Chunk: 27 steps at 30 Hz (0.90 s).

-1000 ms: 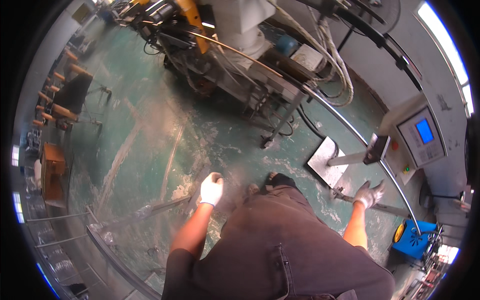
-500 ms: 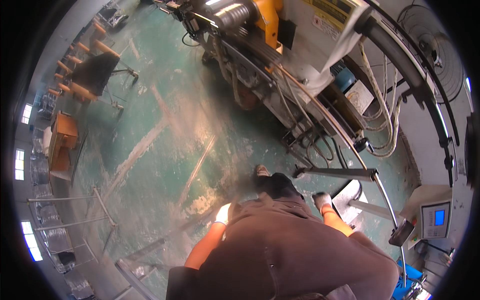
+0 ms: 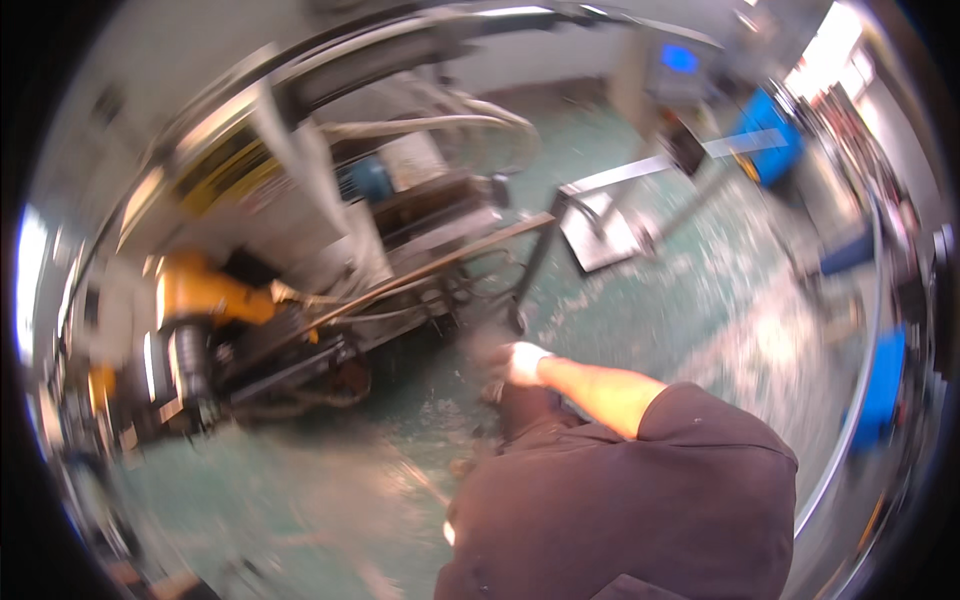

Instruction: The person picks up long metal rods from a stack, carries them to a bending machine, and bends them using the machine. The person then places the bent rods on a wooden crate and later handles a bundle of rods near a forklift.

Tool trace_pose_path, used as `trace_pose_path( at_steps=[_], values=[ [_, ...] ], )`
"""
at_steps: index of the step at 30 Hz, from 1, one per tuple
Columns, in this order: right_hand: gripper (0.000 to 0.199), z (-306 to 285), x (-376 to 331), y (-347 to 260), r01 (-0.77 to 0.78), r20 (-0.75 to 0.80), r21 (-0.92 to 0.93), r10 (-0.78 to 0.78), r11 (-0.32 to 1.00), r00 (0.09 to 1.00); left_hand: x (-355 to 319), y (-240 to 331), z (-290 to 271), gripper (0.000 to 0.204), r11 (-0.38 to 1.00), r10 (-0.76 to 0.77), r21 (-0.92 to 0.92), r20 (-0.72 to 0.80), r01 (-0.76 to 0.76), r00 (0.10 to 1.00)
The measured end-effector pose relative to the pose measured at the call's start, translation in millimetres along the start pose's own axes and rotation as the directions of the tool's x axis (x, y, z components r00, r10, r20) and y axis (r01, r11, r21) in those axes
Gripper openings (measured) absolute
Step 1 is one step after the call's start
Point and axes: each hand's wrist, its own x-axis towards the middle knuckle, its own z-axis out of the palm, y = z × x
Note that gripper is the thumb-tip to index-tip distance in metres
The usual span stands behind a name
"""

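In a pale glove with dark, smeared fingers, my right hand (image 3: 520, 363) reaches forward over my dark trouser leg (image 3: 530, 408). Motion blur hides how its fingers stand, and I make out no object in it. It is nearest to the lower frame of a large machine (image 3: 400, 215), apart from it as far as I can tell. Of my left hand (image 3: 450, 533) only a pale sliver shows at the left edge of my brown shirt (image 3: 620, 510); its fingers are hidden.
A long thin bar (image 3: 440, 262) runs along the machine, beside an orange part (image 3: 215, 290). Ahead stands a metal stand (image 3: 625, 177) by a white plate (image 3: 590, 240) on the worn green floor (image 3: 690, 290). Blue objects (image 3: 882, 385) lie to the right.
My view has swung to the right, so the machine now lies ahead and to the left. My right arm has come forward into full view; my left arm is now mostly hidden.
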Motion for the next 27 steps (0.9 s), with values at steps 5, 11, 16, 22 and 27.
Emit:
trace_pose_path(
  at_steps=[5, 11, 16, 22, 27],
  values=[
    [0.043, 46, -171, 96, -0.623, -0.440, 0.417, 0.747, 0.662, 0.499, 31, 37, -100, 0.018, 0.889, 0.012, 0.433, 0.305, -0.150, 0.952],
    [0.044, 227, -273, 245, -0.756, 0.029, -0.187, 0.772, 0.628, 0.635, 94, 56, -189, 0.011, 0.994, -0.082, 0.047, -0.242, 0.096, 0.967],
    [0.043, 240, -247, 201, -0.786, 0.022, 0.144, 0.793, 0.601, 0.609, 69, 36, -120, 0.010, 0.955, 0.098, 0.264, 0.152, -0.136, 0.984],
    [0.043, 155, -264, 223, -0.527, -0.109, 0.673, 0.774, 0.519, 0.624, 80, -19, -5, 0.012, 0.850, 0.175, 0.340, 0.539, -0.403, 0.824],
    [0.040, 101, -277, 247, -0.510, -0.261, 0.669, 0.813, 0.541, 0.521, 42, 95, 48, 0.015, 0.871, 0.208, 0.310, 0.469, -0.381, 0.858]
  ],
)
